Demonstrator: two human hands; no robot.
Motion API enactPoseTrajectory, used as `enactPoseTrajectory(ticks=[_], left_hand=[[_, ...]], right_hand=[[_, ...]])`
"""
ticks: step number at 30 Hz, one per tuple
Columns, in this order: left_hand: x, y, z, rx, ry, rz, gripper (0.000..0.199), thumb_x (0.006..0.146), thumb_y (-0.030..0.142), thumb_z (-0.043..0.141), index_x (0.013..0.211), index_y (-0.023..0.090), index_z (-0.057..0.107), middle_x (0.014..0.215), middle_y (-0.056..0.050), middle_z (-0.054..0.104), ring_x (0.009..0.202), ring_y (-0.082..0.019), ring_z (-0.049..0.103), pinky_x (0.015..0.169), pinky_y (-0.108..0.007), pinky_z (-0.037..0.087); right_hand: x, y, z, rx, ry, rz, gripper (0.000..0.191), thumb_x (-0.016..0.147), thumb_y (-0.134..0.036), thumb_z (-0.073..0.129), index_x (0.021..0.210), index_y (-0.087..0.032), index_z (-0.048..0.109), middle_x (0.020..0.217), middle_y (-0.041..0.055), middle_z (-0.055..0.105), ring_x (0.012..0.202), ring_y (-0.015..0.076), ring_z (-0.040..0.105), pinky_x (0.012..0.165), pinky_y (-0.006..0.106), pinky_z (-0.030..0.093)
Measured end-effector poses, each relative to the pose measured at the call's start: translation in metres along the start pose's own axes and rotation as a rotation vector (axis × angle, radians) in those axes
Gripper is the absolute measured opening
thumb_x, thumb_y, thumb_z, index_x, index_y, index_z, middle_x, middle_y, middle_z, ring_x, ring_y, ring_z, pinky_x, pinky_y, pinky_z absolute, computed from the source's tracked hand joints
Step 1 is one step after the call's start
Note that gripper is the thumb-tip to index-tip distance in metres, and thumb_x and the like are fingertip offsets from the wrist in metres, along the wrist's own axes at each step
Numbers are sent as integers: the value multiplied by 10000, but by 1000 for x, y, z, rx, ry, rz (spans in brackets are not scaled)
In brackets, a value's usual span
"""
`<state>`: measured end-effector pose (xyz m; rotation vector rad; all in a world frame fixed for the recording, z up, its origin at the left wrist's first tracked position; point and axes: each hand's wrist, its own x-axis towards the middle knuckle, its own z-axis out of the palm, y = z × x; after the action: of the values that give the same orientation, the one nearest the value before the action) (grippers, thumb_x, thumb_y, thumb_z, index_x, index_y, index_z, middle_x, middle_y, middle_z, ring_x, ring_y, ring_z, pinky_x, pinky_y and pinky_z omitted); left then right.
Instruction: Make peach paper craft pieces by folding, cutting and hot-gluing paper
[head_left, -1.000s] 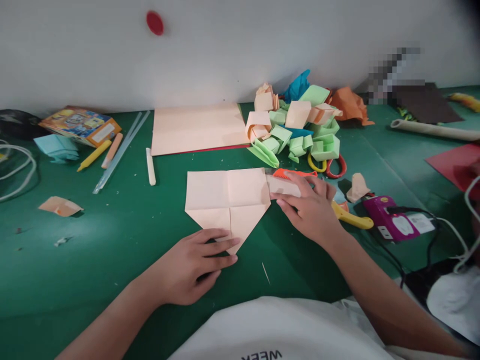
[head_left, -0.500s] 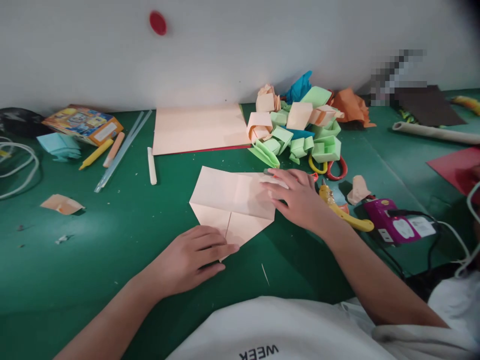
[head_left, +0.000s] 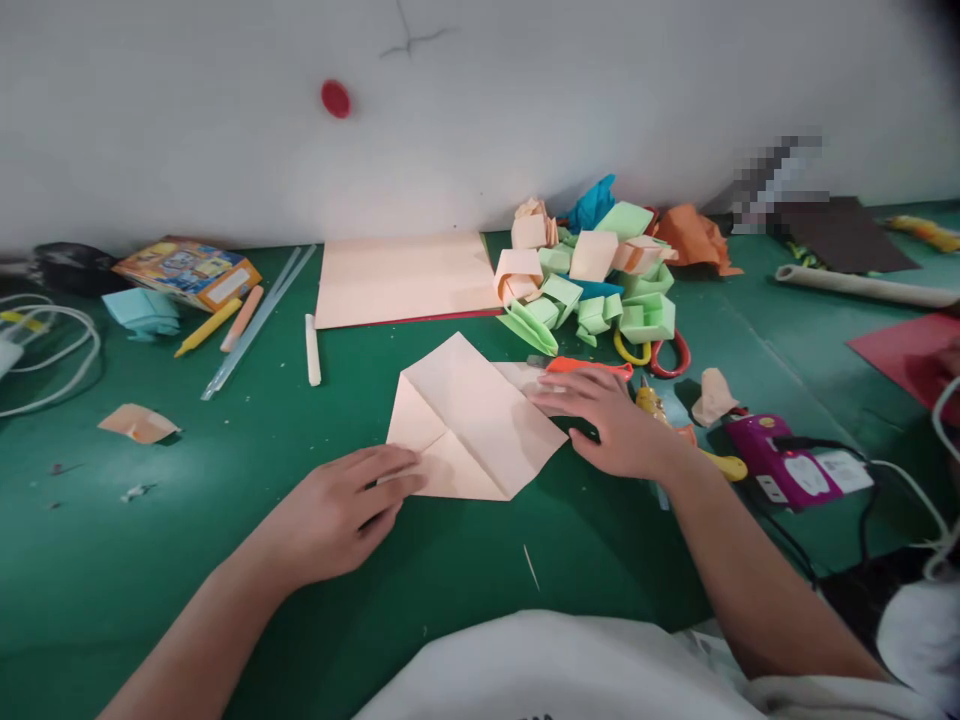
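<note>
Folded peach paper [head_left: 487, 410], turned on the green table [head_left: 465, 555] directly in front of you. Note the change: the pointed end, which faced your body a second ago, now lies to your left, and a slanting edge faces you. The two flaps still lie folded in and no new crease shows, so read this as a reorientation of the sheet rather than a further fold. Your left hand [head_left: 345, 510] rests its fingers over the pointed end; whether its grip pinches the paper cannot be told. Your right hand's grip [head_left: 619, 425] is spread, fingertips on a pale strip [head_left: 512, 372], thumb just beside the sheet's right corner. An orange cutter [head_left: 589, 366] lies just beyond those fingers.
</note>
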<state>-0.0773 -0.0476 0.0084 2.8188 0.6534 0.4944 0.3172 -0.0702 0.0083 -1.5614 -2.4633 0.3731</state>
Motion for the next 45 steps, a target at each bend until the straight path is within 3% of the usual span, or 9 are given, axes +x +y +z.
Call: enactPoseTrajectory(ticks=[4, 10, 13, 17, 22, 27, 32, 39, 45], left_hand=[[3, -4, 4, 57, 56, 17, 230, 991, 204, 593, 1181, 209, 722, 1227, -78, 742, 1170, -242, 703, 1034, -399, 591], [3, -4, 9, 127, 67, 23, 262, 1007, 142, 551, 1212, 178, 710, 1234, -83, 739, 1215, -247, 675, 1076, -417, 563], [3, -5, 9, 140, 98, -6, 259, 1014, 150, 538, 1202, 180, 714, 1224, -80, 742, 1216, -243, 676, 1095, -410, 550], [4, -6, 7, 125, 102, -69, 252, 1036, 182, 499, 1131, 173, 732, 1175, -87, 743, 1139, -226, 707, 1011, -371, 595], [5, -6, 6, 105, 113, -87, 268, 1045, 199, 483, 1129, 184, 737, 1165, -87, 742, 1109, -221, 718, 987, -363, 604], [4, -5, 9, 154, 88, -80, 289, 1042, 176, 472, 1205, 172, 711, 1211, -110, 725, 1153, -240, 705, 1005, -397, 600], [1, -6, 14, 188, 86, -110, 294, 1033, 172, 474, 1212, 186, 707, 1291, -116, 701, 1203, -261, 684, 1018, -423, 595], [1, -6, 15, 136, 75, -134, 330, 1019, 156, 465, 1243, 200, 703, 1288, -97, 711, 1226, -251, 673, 1056, -415, 572], [2, -5, 13, 96, 79, -149, 360, 1020, 155, 460, 1297, 216, 680, 1319, -75, 709, 1251, -223, 661, 1100, -388, 544]], right_hand=[[3, -12, 2, -13, 9, -98, 522, 949, -179, 535, 1442, -343, 586, 1580, 28, 489, 1433, 352, 376, 1145, 616, 343], [9, -20, 6, -38, 86, -186, 329, 996, -265, 586, 1295, -306, 716, 1532, 57, 543, 1356, 356, 425, 1120, 593, 381], [6, -19, 4, 22, 35, -206, 398, 934, -257, 661, 1329, -285, 692, 1531, 73, 541, 1363, 370, 404, 1111, 611, 384], [3, -20, 2, 68, -27, -232, 518, 874, -229, 702, 1384, -301, 646, 1538, 73, 531, 1374, 380, 390, 1114, 641, 341], [4, -26, 1, 65, -61, -254, 528, 867, -208, 690, 1382, -312, 639, 1516, 59, 562, 1333, 355, 456, 1105, 611, 330], [5, -33, 2, 51, 10, -322, 422, 918, -201, 635, 1337, -254, 662, 1332, 73, 696, 1173, 281, 585, 1060, 531, 384], [4, -36, 5, 31, 128, -442, 419, 913, -106, 579, 1306, -226, 663, 1233, 73, 728, 1085, 234, 614, 966, 434, 451], [6, -30, 10, -97, 318, -442, 422, 917, -11, 544, 1237, -248, 683, 1163, 43, 751, 1033, 248, 570, 939, 458, 448], [7, -28, 11, -109, 342, -403, 450, 891, 52, 490, 1064, -281, 740, 1182, 25, 743, 1080, 249, 521, 967, 442, 456]])
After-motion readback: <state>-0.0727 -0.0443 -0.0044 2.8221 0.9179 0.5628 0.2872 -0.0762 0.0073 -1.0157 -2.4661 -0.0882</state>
